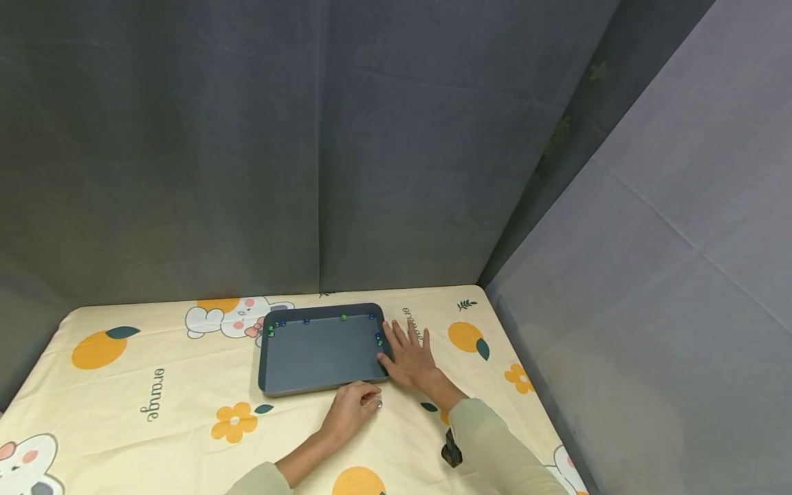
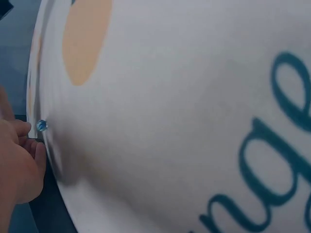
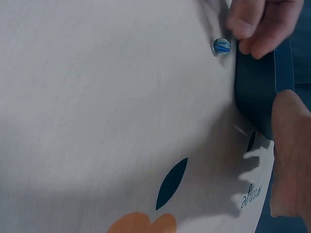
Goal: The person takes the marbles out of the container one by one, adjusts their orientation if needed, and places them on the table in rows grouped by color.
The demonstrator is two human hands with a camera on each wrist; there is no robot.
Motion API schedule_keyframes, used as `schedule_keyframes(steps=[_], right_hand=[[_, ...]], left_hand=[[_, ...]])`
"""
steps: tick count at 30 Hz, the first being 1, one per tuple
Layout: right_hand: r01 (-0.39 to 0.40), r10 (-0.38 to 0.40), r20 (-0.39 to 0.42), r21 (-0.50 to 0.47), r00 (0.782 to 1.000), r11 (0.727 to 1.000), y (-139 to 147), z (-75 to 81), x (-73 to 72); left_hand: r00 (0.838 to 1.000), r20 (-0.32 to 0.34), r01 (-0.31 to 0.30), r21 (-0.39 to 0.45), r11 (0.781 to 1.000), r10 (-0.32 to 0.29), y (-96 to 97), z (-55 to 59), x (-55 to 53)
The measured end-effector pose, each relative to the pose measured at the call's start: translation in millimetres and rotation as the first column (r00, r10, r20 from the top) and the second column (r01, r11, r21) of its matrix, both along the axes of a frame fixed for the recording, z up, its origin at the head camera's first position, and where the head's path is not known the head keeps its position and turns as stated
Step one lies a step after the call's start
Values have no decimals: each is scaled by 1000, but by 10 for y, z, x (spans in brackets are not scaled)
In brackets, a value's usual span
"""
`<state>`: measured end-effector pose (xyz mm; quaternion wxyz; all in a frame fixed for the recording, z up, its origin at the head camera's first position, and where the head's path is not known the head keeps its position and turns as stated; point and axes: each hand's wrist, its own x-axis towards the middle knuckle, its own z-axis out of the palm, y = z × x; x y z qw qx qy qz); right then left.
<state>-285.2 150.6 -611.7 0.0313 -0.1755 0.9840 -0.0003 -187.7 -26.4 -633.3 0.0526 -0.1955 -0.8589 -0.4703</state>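
Note:
A dark grey rectangular tray (image 1: 322,356) lies on the patterned cloth, with several small blue and green marbles along its far and side edges. My right hand (image 1: 410,359) rests at the tray's right side, fingers spread and thumb over the rim. By the near right corner is my left hand (image 1: 351,414), its fingers loosely bent. Just off its fingertips, a clear glass marble (image 3: 221,46) with blue swirls sits on the cloth outside the tray. The left wrist view shows that marble (image 2: 42,125) beside the fingers, with nothing between them.
The table cloth (image 1: 185,412) is cream with oranges, flowers and rabbits. A dark grey curtain (image 1: 247,172) stands behind the table, and a lighter grey panel (image 1: 650,275) closes the right side. A small black object (image 1: 452,450) shows beside the right sleeve.

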Motion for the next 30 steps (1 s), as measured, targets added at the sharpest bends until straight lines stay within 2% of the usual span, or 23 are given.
schedule_keyframes(steps=[6, 14, 24, 30], right_hand=[[7, -7, 16, 5, 1000, 1000, -10, 19, 8], [17, -18, 32, 12, 999, 1000, -21, 43, 22], [27, -28, 58, 21, 998, 999, -11, 4, -10], [22, -24, 54, 26, 998, 999, -17, 29, 2]], left_hand=[[999, -30, -18, 66, 998, 20, 16, 117, -27], [1000, 0, -25, 122, 992, 26, 9, 277, -130], [997, -4, -80, 139, 987, 82, -2, 339, -290], [996, -9, -89, 158, 983, 92, -8, 347, -387]])
